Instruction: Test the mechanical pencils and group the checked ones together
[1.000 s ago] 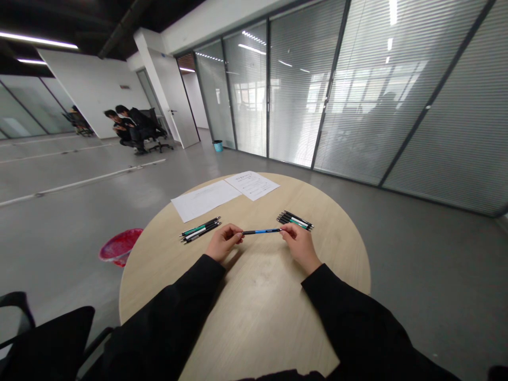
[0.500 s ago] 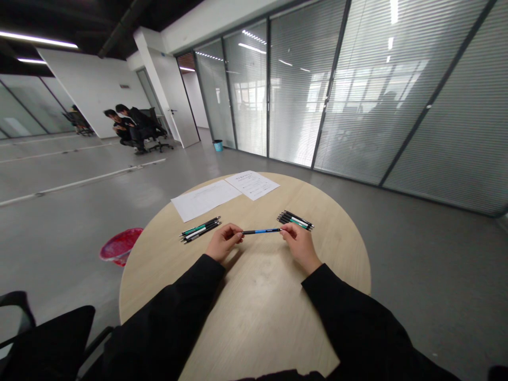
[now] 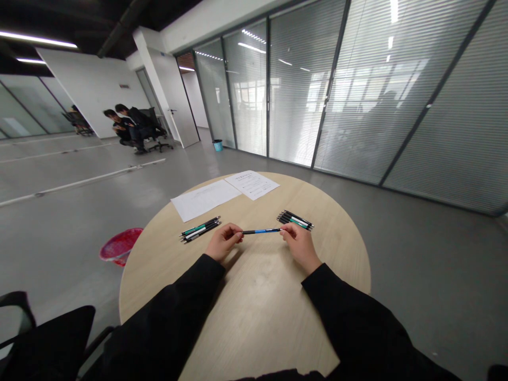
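The pen [image 3: 262,231] runs crosswise over the desk [image 3: 254,312], between left hand [image 3: 224,242] and right hand [image 3: 300,246], its long axis nearly level and its black section toward the left hand. The rest of the slim barrel is mostly bright blue. Angled inward, each hand has its thumb-and-finger grip pinched on one end.

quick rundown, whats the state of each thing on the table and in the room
Blue-and-black pen: held at both ends
Left grip: closed on one end
Right grip: closed on the other
Left pens: lying side by side
Right pens: likewise
Papers: flat
Door: open
Blinds: lowered
Ceiling lights: lit
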Demonstrator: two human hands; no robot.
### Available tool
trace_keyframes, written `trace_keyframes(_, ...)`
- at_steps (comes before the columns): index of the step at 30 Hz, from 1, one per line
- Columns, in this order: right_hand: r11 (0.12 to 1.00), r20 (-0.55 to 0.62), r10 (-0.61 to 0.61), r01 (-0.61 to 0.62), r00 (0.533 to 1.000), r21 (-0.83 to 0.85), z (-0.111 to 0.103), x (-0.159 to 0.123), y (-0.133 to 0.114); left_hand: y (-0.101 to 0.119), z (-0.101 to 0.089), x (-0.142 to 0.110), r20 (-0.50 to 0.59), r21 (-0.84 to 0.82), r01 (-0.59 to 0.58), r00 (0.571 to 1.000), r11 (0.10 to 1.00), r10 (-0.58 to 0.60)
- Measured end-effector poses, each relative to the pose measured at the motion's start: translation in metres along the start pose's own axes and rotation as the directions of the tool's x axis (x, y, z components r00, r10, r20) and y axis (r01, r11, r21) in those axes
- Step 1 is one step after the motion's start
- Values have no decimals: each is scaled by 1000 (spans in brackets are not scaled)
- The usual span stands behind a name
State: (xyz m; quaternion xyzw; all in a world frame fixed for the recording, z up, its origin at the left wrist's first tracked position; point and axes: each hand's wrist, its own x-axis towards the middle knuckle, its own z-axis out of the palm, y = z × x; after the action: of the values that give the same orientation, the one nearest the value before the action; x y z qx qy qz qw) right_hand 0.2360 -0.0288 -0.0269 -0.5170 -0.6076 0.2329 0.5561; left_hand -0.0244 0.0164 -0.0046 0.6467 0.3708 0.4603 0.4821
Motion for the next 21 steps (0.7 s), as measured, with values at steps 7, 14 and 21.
trace_keyframes(7, 1000, 4, 7, -7, 1000, -16, -1, -1, 0, 0, 1, -1, -9, -12, 1, 1000, 1000, -1)
trace_keyframes(14, 1000, 9, 4, -4, 1000, -19, -1, -2, -1, 3, 0, -1, -2, -4, 3, 1000, 1000, -3)
trace_keyframes(21, 1000, 21, 20, -20, 1000, -21, -2, -1, -7, -2, -1, 0, 3, -25, -6, 1000, 1000, 6)
